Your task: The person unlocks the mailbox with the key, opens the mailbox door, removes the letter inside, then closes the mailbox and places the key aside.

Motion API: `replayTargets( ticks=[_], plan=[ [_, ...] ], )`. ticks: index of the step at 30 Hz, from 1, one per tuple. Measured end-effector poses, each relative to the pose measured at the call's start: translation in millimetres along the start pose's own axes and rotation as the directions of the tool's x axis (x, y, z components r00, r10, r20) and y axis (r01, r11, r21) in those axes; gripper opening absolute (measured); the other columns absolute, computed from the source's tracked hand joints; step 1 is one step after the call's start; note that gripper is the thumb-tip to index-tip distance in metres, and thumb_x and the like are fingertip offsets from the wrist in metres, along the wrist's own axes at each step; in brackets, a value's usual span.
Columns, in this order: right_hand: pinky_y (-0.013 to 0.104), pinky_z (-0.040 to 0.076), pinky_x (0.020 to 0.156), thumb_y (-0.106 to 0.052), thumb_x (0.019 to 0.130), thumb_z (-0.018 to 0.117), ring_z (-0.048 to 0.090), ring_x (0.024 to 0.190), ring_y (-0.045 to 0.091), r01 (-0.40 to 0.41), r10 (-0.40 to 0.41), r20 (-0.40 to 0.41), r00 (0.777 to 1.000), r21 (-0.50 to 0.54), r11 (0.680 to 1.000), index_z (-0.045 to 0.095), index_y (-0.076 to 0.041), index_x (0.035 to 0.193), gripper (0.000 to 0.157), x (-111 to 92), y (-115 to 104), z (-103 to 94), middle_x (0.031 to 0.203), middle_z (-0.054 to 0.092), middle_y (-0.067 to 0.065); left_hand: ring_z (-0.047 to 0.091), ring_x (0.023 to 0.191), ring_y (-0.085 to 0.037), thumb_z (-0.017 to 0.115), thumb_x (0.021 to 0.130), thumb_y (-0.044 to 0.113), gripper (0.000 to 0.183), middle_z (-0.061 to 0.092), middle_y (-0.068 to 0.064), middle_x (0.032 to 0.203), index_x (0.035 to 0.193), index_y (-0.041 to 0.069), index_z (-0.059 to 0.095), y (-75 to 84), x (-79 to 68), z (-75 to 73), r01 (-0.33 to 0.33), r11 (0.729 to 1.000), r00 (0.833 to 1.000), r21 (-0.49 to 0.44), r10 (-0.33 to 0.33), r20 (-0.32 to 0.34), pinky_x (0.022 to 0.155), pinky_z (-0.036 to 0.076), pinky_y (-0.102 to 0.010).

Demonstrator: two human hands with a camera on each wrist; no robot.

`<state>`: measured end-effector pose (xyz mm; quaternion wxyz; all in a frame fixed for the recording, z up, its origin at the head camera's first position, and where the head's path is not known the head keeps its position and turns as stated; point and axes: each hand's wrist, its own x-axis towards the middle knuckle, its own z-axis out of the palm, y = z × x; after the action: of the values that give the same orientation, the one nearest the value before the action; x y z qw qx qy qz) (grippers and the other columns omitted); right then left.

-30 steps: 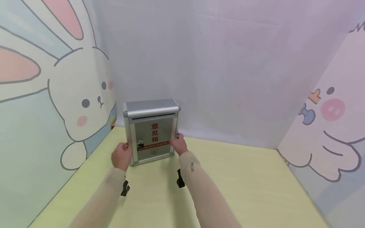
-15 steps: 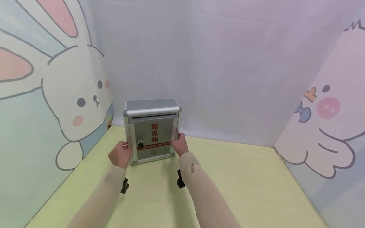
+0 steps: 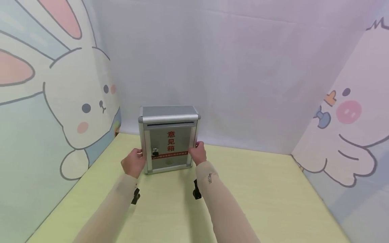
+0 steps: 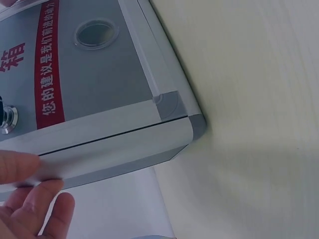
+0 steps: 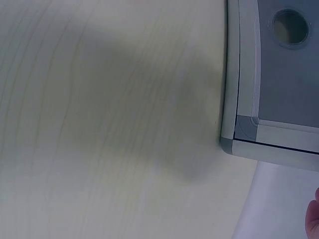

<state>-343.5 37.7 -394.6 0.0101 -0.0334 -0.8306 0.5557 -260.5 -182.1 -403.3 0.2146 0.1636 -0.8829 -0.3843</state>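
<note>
A silver-grey metal suggestion box point(image 3: 170, 162) stands upright on the table near the back wall, its slot point(image 3: 170, 125) and red lettering facing me. My left hand point(image 3: 133, 163) holds its left side, below the height of the key lock point(image 3: 155, 151). In the left wrist view, that hand's thumb point(image 4: 17, 167) lies against the side frame and the other fingers curl beneath it. My right hand point(image 3: 198, 153) grips the right side, thumb on the front. Only a fingertip point(image 5: 313, 219) of it shows in the right wrist view; the rest is out of frame.
The pale yellow table point(image 3: 261, 189) stretches to the right and toward me. A grey-white cloth wall point(image 3: 237, 84) closes off the back. Side walls carry a cartoon rabbit point(image 3: 79, 108) at left and a white cartoon animal point(image 3: 334, 145) at right. Black straps point(image 3: 197, 190) hang under the wrists.
Over the last half second the suggestion box has shifted a little to the right, with both hands moving along on its sides. Before that it stayed nearly in place.
</note>
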Motion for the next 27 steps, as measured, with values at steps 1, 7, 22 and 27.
replayTargets(
  ticks=[1, 7, 22, 27],
  plan=[
    [0.046, 0.047, 0.085, -0.011, 0.083, 0.055, 0.057, 0.100, 0.032, -0.001, 0.001, -0.007, 1.000, -0.009, 1.000, 0.043, 0.000, 0.126, 0.046, 0.2, 1.5, -1.5, 0.116, 0.057, 0.019, 0.064, 0.096, -0.038, 0.051, 0.089, 0.012, 0.025, 0.069, -0.020, 0.100, 0.103, -0.006, 0.062, 1.4, -0.7, 0.0, -0.006, 1.000, 1.000, 0.005, 0.006, 0.009, 0.092, 0.031, -0.057],
    [0.044, 0.047, 0.079, -0.016, 0.085, 0.056, 0.058, 0.093, 0.030, 0.003, -0.004, -0.029, 1.000, -0.033, 0.999, 0.046, -0.001, 0.119, 0.038, -4.8, 9.6, -10.6, 0.109, 0.059, 0.017, 0.064, 0.094, -0.039, 0.051, 0.090, 0.012, 0.025, 0.070, -0.020, 0.098, 0.104, -0.007, 0.061, 4.0, -4.3, 1.8, -0.036, 0.999, 0.998, 0.035, 0.034, 0.047, 0.090, 0.033, -0.057],
    [0.039, 0.045, 0.074, -0.006, 0.081, 0.056, 0.051, 0.083, 0.026, 0.083, -0.077, -0.145, 0.986, 0.040, 0.996, 0.043, -0.005, 0.090, 0.016, 1.2, 34.1, -46.3, 0.088, 0.053, 0.011, 0.065, 0.096, -0.037, 0.055, 0.089, 0.011, 0.025, 0.071, -0.017, 0.098, 0.105, -0.005, 0.064, 20.5, -7.4, 18.0, -0.105, 0.994, 0.985, -0.019, 0.106, 0.137, 0.097, 0.031, -0.059],
    [0.037, 0.042, 0.073, -0.003, 0.079, 0.056, 0.048, 0.082, 0.024, 0.098, -0.088, -0.158, 0.984, 0.059, 0.993, 0.042, -0.006, 0.087, 0.017, 2.5, 42.8, -52.1, 0.086, 0.050, 0.008, 0.064, 0.095, -0.038, 0.055, 0.089, 0.011, 0.025, 0.071, -0.017, 0.097, 0.106, -0.006, 0.063, 25.9, -10.6, 17.3, -0.116, 0.993, 0.977, -0.018, 0.117, 0.178, 0.096, 0.031, -0.060]
  ],
)
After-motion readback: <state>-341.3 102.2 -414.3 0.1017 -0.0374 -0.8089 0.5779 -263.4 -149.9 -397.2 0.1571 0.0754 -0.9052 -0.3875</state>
